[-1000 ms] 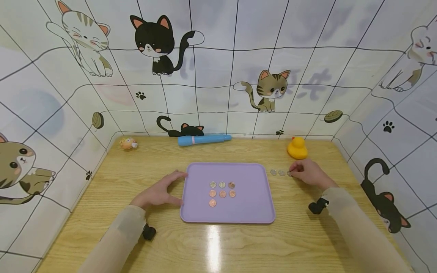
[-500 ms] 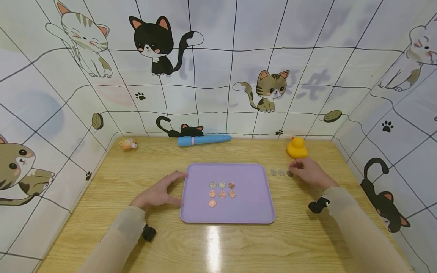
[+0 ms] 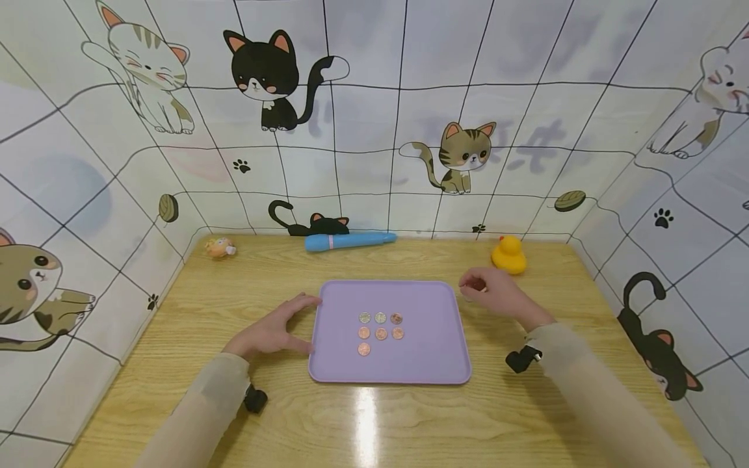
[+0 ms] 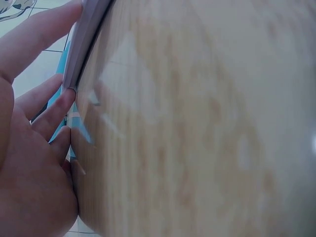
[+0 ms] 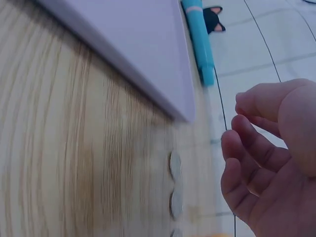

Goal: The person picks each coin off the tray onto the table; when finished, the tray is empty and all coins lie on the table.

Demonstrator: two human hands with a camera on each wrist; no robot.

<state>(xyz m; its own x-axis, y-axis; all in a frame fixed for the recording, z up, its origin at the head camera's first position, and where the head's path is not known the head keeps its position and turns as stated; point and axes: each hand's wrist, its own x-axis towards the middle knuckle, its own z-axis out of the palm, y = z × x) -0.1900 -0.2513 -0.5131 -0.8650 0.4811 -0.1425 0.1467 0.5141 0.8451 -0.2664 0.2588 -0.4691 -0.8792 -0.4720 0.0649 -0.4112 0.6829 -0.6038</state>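
A lilac tray (image 3: 430,338) lies on the wooden table, with several coins (image 3: 381,333) set out in short rows on it, some copper and some pale. At its left rim, my left hand (image 3: 272,330) rests its fingertips and thumb against the edge, fingers spread. My right hand (image 3: 497,296) hovers just past the tray's right rim, fingers loosely bent and nothing visible between them. Below it in the right wrist view are a silver coin (image 5: 175,165), another silver coin (image 5: 176,203) and part of a third. In the head view this hand mostly hides them.
A yellow rubber duck (image 3: 509,255) stands behind my right hand. Along the back wall lies a blue pen-shaped object (image 3: 350,241), and a small orange-pink figure (image 3: 220,247) is at the back left corner. Cat-patterned cloth walls (image 3: 374,130) enclose the back and sides.
My right hand has let go of the rightmost coin in the row beside the tray and moved left, over the row toward the tray's rim. My left hand has stayed put.
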